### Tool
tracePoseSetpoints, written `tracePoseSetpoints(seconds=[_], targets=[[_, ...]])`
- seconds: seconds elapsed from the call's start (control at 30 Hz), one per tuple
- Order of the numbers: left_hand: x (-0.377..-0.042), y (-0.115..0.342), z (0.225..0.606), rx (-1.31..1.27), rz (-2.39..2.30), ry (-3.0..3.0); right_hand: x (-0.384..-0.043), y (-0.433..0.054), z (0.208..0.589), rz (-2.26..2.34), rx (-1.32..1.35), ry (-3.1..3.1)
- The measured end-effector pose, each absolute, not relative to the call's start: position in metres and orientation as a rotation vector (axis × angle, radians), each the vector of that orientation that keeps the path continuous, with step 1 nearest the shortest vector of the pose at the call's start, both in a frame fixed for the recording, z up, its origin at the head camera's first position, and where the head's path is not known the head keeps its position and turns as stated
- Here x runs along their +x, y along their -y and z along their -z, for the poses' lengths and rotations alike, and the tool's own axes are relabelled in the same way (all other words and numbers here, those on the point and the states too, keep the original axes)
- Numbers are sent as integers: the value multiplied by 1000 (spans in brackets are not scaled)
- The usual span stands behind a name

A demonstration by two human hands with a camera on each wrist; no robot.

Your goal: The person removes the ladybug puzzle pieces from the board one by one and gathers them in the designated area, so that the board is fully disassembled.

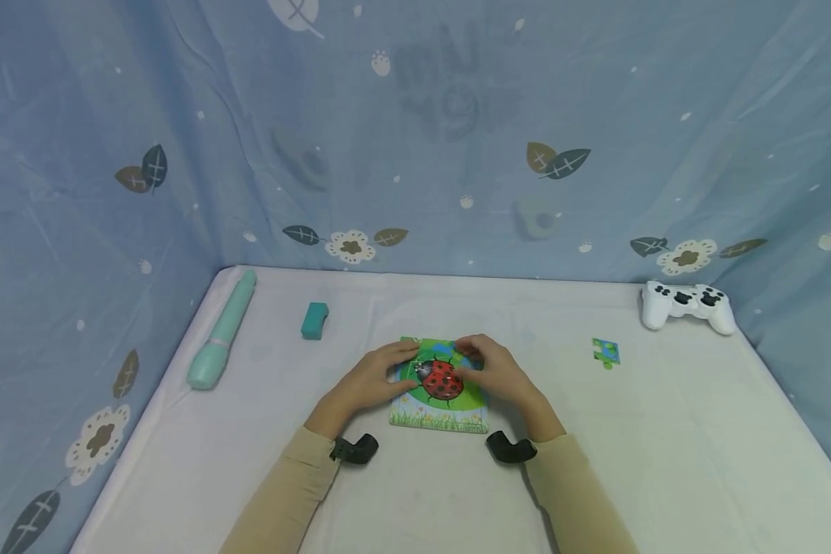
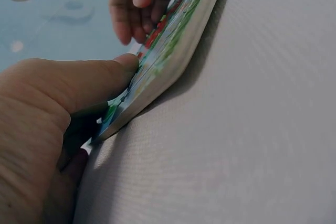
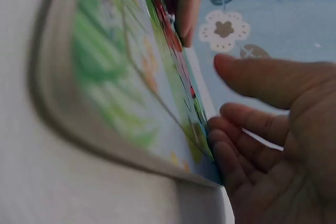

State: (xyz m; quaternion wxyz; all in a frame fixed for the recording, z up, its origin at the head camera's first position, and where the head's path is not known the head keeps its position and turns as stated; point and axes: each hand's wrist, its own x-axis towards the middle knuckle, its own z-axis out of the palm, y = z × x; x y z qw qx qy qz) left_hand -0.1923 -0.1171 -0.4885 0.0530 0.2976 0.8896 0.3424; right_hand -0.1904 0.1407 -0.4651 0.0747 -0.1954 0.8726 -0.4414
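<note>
While both hands flank the ladybug puzzle board (image 1: 438, 419), it lies flat near the middle of the white-covered surface (image 1: 665, 462). The left hand (image 1: 372, 378) is loosely half-open, its thumb on the face at the board's left edge and its fingers at the far left corner; I see no firm grip. The right hand (image 1: 496, 377) is also partly open, fingertips against the right edge, thumb raised clear of the picture, holding nothing that shows.

As a judgement, the likeliest trouble is uneven pressure: if one hand pushes harder, the board could skid or twist on the cloth, and if it is tipped, any loose segments could lift or slide out. The loose jigsaw piece (image 1: 606, 352), well apart to the right, could be overlooked or brushed away by a sleeve.

The only container-like thing is the board, which bears the picture's interlocking segments; the right hand hides part of its far right corner, so I cannot tell whether a slot is open there. Farther out lie a teal block (image 1: 315, 321), a mint-green wand-shaped device (image 1: 221, 332) and a white game controller (image 1: 689, 305).
</note>
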Motion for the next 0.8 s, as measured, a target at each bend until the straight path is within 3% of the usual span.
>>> tracePoseSetpoints(seconds=[0.8], targets=[[-192, 116, 488, 875, -1030, -2724, -187, -127, 470, 1133, -600, -2786]])
